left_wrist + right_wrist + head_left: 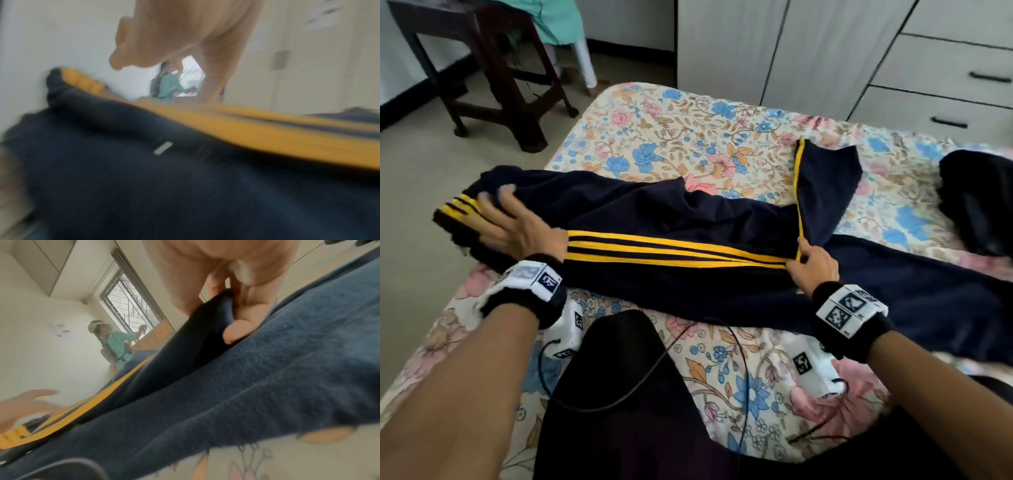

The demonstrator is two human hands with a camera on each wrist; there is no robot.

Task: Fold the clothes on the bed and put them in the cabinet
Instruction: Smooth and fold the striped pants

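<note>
Right hand [812,265] is pinching a fold of the navy track pants [688,219] right by the yellow stripes [654,248], while the left hand [517,222] lies flat with fingers spread on the left end (the wrist view there is blurry). The pants sprawl across the floral bed [688,126]. Another dark garment [976,202] sits far right, with the white cabinet [825,51] beyond.

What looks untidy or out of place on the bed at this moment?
The navy track pants lie rumpled, one leg doubled back where the right hand pinches it. A dark garment sits crumpled, unfolded, at the bed's far right.
</note>
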